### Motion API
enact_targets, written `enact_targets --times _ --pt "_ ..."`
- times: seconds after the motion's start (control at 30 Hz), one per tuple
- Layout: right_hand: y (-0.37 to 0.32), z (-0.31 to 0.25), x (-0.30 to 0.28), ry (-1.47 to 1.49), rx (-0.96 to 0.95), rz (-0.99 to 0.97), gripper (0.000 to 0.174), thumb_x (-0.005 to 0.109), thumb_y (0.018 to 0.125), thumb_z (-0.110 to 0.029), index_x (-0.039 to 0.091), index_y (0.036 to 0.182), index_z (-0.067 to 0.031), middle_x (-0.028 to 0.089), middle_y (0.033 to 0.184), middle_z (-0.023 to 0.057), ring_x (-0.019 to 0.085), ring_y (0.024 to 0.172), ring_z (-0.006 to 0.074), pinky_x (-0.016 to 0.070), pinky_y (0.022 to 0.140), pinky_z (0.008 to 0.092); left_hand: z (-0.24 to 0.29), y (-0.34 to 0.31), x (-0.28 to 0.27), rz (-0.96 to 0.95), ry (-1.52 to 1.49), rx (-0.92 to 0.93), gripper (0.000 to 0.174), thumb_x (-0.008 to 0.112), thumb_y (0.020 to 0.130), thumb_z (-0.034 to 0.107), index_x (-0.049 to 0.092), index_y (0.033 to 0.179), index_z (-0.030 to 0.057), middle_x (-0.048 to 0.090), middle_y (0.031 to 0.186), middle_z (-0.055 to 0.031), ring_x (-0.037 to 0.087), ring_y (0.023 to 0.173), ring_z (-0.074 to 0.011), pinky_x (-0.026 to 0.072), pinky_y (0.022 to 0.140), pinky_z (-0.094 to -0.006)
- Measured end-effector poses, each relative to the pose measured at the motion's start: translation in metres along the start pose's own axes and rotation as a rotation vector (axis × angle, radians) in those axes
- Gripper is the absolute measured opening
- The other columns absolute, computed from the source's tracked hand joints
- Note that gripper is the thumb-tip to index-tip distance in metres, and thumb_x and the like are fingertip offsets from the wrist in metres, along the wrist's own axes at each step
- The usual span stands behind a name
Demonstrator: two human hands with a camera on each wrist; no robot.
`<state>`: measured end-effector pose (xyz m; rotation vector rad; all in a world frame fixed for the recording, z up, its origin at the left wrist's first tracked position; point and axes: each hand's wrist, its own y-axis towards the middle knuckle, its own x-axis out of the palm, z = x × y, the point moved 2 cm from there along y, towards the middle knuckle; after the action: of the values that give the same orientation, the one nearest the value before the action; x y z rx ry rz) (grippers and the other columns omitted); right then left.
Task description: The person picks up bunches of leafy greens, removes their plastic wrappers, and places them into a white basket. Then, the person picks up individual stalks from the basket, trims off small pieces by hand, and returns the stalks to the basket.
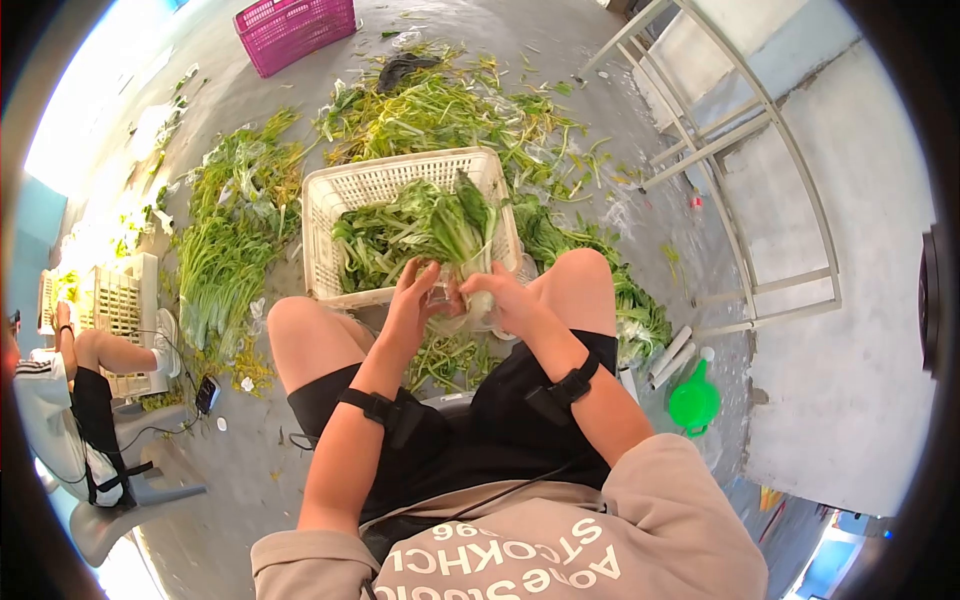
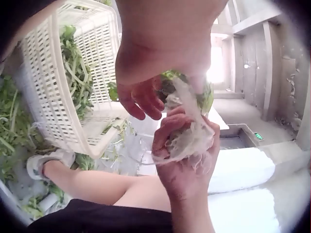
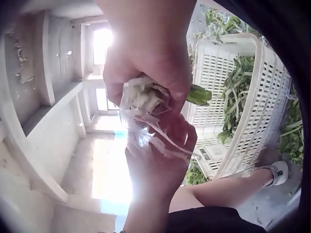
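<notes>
In the head view a leafy green vegetable (image 1: 455, 225) points its leaves toward the crate, its pale stem end low between both hands. My right hand (image 1: 507, 302) grips it near that end. The cut base (image 3: 146, 99) shows in the right wrist view, with torn clear plastic film (image 3: 146, 128) around and below it. Opposite, my left hand (image 1: 408, 305) has bent fingers at the film, thumb apart from them. A strip of film (image 2: 187, 104) stretches up toward the left thumb in the left wrist view. Its fingers partly hide the leaves.
A cream slotted crate (image 1: 322, 215) holding greens stands before my knees. Piles of greens (image 1: 225, 250) and trimmings (image 1: 430, 115) litter the floor. A magenta crate (image 1: 295, 30) is farther off, a green plastic item (image 1: 693, 402) lies right, and another person (image 1: 60, 400) sits left.
</notes>
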<state>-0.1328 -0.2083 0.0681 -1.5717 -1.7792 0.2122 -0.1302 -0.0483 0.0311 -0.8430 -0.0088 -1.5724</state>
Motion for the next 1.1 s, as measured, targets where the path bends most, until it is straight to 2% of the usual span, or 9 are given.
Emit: enact_targets --times 0.07,0.1,0.13,0.27,0.37,0.47,0.53,0.93,1.1 --pt "0.007 0.006 -0.010 0.020 0.029 0.139 0.039 0.069 0.078 -0.007 0.052 0.113 -0.0027 0.064 0.092 0.0073 0.062 0.089 0.0195 0.0492 0.077 0.0352 0.007 -0.001 -0.002 0.059 0.020 0.003 0.038 0.058 0.100 0.041 0.062 0.102 0.0029 0.064 0.087 -0.0044 0.064 0.084 -0.0182 0.0516 0.075 -0.0331" --pt "0.009 0.008 -0.011 0.020 0.031 0.138 0.039 0.069 0.078 -0.007 0.052 0.113 -0.0027 0.064 0.092 0.0073 0.062 0.089 0.0195 0.0492 0.077 0.0352 0.006 0.001 -0.006 -0.089 -0.015 -0.082 0.033 0.058 0.101 0.037 0.061 0.103 0.0049 0.063 0.084 -0.0036 0.065 0.082 -0.0179 0.0506 0.074 -0.0324" --pt "0.011 0.010 -0.013 -0.008 -0.003 0.120 0.036 0.069 0.078 -0.007 0.055 0.111 -0.0023 0.064 0.093 0.0071 0.062 0.092 0.0188 0.0488 0.080 0.0353 0.003 0.002 -0.008 -0.237 -0.050 -0.167 0.027 0.058 0.102 0.033 0.060 0.103 0.0069 0.062 0.081 -0.0029 0.065 0.081 -0.0176 0.0497 0.073 -0.0318" --pt "0.010 0.007 -0.008 -0.037 -0.122 -0.023 0.029 0.068 0.079 -0.007 0.062 0.106 0.0000 0.066 0.095 0.0074 0.063 0.090 0.0179 0.0504 0.080 0.0354 -0.006 0.008 -0.012 -0.214 0.027 -0.110 0.021 0.063 0.099 0.027 0.058 0.103 0.0076 0.060 0.075 -0.0018 0.062 0.072 -0.0154 0.0482 0.069 -0.0307" --pt "0.020 0.010 -0.014 -0.050 -0.146 -0.167 0.028 0.067 0.080 -0.006 0.064 0.107 0.0018 0.068 0.096 0.0083 0.065 0.084 0.0181 0.0522 0.077 0.0341 -0.006 0.009 -0.017 0.003 0.024 0.028 0.021 0.067 0.097 0.027 0.057 0.092 0.0093 0.055 0.069 0.0011 0.053 0.060 -0.0088 0.0472 0.057 -0.0267" --pt "0.026 0.018 -0.013 -0.077 -0.148 -0.086 0.026 0.065 0.083 -0.004 0.065 0.108 0.0035 0.070 0.098 0.0105 0.066 0.080 0.0187 0.0540 0.074 0.0339 -0.006 0.005 -0.017 0.100 0.124 0.151 0.022 0.065 0.098 0.028 0.056 0.092 0.0085 0.049 0.065 0.0037 0.044 0.055 -0.0059 0.0369 0.047 -0.0251" --pt "0.028 0.020 -0.010 -0.092 -0.139 -0.067 0.026 0.065 0.083 -0.004 0.064 0.108 0.0041 0.070 0.099 0.0113 0.067 0.081 0.0192 0.0542 0.074 0.0340 -0.012 0.005 -0.017 0.204 0.095 0.131 0.021 0.064 0.099 0.028 0.056 0.098 0.0088 0.043 0.061 0.0062 0.033 0.047 -0.0047 0.0229 0.039 -0.0246" --pt "0.039 0.028 -0.012 -0.157 -0.222 0.101 0.023 0.063 0.085 -0.003 0.062 0.107 0.0047 0.072 0.096 0.0135 0.067 0.078 0.0202 0.0531 0.074 0.0343 -0.017 0.016 -0.028 0.360 0.650 0.374 0.023 0.064 0.098 0.025 0.060 0.096 0.0026 0.054 0.062 -0.0008 0.045 0.054 -0.0080 0.0354 0.051 -0.0284" --pt "0.043 0.032 -0.014 -0.327 -0.267 0.152 0.025 0.066 0.083 -0.003 0.062 0.106 0.0038 0.071 0.091 0.0113 0.066 0.076 0.0188 0.0517 0.073 0.0332 -0.021 0.020 -0.022 0.247 0.455 0.415 0.021 0.059 0.101 0.025 0.053 0.096 0.0054 0.050 0.061 0.0016 0.048 0.054 -0.0078 0.0360 0.049 -0.0248"
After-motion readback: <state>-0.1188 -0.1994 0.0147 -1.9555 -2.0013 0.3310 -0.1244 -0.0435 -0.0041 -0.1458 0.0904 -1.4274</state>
